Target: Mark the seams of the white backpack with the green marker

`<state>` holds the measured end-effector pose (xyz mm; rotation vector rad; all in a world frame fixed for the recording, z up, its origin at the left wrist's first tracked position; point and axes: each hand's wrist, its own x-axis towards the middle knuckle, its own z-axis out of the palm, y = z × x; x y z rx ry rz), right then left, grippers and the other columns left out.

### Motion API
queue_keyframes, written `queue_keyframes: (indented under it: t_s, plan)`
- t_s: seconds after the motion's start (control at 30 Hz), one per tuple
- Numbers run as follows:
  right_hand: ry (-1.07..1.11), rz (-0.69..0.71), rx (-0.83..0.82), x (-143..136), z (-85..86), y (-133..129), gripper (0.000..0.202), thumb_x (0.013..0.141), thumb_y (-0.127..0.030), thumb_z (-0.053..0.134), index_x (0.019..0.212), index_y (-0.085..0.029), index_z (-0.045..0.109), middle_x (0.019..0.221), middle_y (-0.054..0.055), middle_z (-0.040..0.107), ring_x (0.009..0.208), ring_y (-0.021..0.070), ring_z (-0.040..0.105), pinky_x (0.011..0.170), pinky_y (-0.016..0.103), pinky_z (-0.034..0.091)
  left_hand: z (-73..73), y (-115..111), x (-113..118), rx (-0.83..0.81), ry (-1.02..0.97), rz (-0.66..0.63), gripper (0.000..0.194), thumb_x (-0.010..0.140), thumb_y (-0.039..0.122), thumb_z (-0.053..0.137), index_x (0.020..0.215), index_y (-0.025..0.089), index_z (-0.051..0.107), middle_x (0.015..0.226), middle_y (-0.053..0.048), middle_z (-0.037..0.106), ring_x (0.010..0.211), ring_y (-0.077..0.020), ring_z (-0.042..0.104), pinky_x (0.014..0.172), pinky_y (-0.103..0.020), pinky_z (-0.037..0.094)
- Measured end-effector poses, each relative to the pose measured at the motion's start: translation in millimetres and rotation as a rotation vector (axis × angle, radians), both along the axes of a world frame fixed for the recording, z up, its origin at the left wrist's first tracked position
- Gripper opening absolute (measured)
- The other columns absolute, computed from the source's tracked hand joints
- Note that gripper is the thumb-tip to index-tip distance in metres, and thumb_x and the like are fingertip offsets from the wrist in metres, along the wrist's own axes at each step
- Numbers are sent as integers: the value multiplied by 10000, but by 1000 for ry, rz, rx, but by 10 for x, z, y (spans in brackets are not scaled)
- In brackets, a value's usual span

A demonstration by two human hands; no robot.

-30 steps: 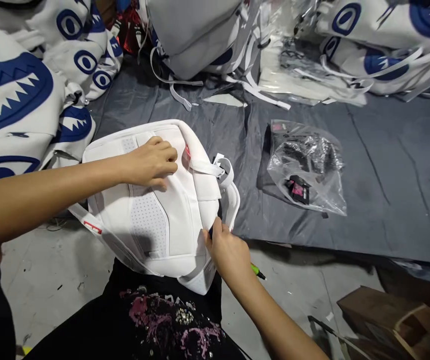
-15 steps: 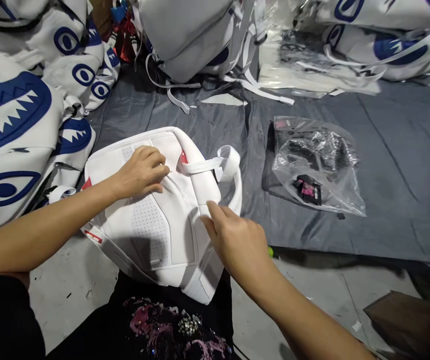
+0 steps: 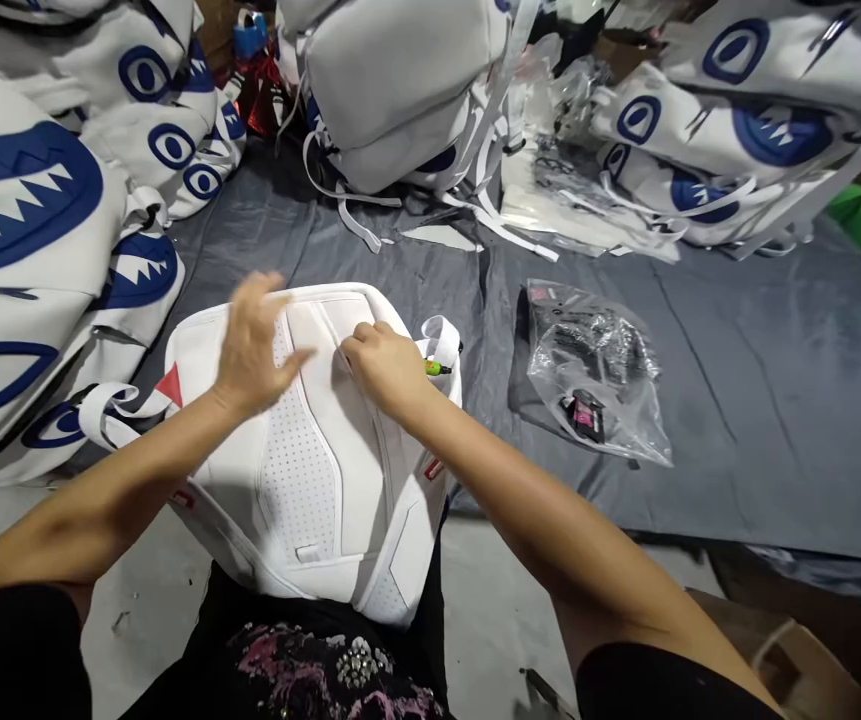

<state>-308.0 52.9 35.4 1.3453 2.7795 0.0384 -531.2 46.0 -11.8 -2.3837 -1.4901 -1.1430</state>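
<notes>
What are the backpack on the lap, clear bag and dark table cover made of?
Backpack: matte, perhaps fabric or imitation leather; soft creases, no strong shine.
Clear bag: thin plastic film, glossy; contents show through bright wrinkles.
Dark table cover: probably plastic sheeting or coated cloth, with a dull sheen along its folds.

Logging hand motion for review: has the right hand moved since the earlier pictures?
Yes: the right hand has moved up and leftward in view, judged against the clear plastic bag.

The white bag (image 3: pixel 359 475) is brightly lit, while the box (image 3: pixel 794 650) sits in dim light at lower right. The plastic pouch (image 3: pixel 595 365) glints, with a shadow along its left side. Motion blur softens the left hand (image 3: pixel 254 345).
</notes>
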Motion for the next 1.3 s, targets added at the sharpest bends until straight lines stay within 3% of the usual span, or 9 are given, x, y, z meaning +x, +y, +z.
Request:
queue_keyframes:
  t_s: [0.1, 0.23, 0.37, 0.53, 0.7, 0.9, 1.1, 1.17, 1.3]
  plan:
    - [-52, 46, 31, -62, 83, 76, 334, 1026, -144, 333, 1107, -121, 656, 1111, 158, 643, 1050, 264, 537, 653, 301, 422, 59, 108, -132, -187, -13, 308, 618, 923, 630, 475, 1333, 170, 523, 1366, -204, 576, 1346, -402, 469, 1155, -619, 279]
    - [67, 72, 102, -293, 265, 259, 443, 1051, -141, 192, 1126, -100, 626, 1199, 137, 616, 1098, 230, 543, 753, 263, 456, 140, 120, -232, -289, 46, 346, 582, 883, 690, 499, 1123, 180, 642, 1084, -131, 685, 1121, -366, 594, 1054, -554, 373]
    - [332, 20, 110, -357, 439, 236, 447, 1050, -164, 174, 1109, -110, 614, 1162, 83, 611, 1095, 209, 588, 856, 314, 484, 247, -75, -238, -265, 32, 320, 572, 877, 677, 543, 1187, 204, 630, 1214, -119, 657, 1191, -363, 557, 1080, -575, 344]
    - [1164, -55, 76, -110, 528, -308, 168, 997, -293, 514, 1149, -237, 557, 896, 2, 648, 784, 144, 645, 765, 288, 540, 448, -492, 153, -140, -61, 41, 717, 851, 633, 634, 1419, 223, 482, 1500, -112, 488, 1386, -355, 413, 1168, -596, 294]
    - [1761, -116, -135, -147, 394, -743, 312, 976, -454, 588, 1234, -293, 516, 745, -40, 642, 648, 131, 652, 644, 269, 567, 574, -803, 728, -440, -261, -435, 311, 942, 420, 602, 1155, 197, 646, 1147, -71, 710, 1039, -225, 671, 920, -403, 550]
    - [1578, -49, -321, 158, 54, -867, 311, 926, -538, 615, 1063, -261, 655, 1071, 39, 711, 1044, 205, 681, 888, 391, 575, 540, -828, 745, -223, -102, -465, 121, 946, 247, 581, 982, 200, 686, 1051, -55, 738, 976, -200, 690, 833, -356, 545]
    - [1528, -516, -318, 627, -336, -1027, 360, 938, -583, 545, 974, -232, 618, 749, -24, 664, 615, 123, 606, 567, 268, 490, 382, -352, 577, 72, 196, -342, 395, 973, 544, 500, 1035, 183, 649, 1079, -108, 703, 1015, -252, 629, 919, -445, 490]
    - [1522, -578, -337, 639, -384, -1077, 342, 905, -561, 613, 962, -225, 638, 744, -26, 674, 598, 115, 592, 553, 256, 468, 282, -190, 603, 113, 314, -373, 467, 996, 587, 399, 967, 188, 640, 1003, -89, 699, 958, -241, 612, 1005, -498, 432]
    - [1421, -650, -283, 545, -427, -1137, 303, 862, -502, 697, 966, -217, 693, 735, -25, 692, 580, 116, 575, 582, 274, 475, 67, -104, 766, 117, 398, -384, 624, 1000, 657, 207, 783, 207, 582, 740, -40, 612, 759, -208, 533, 919, -464, 430]
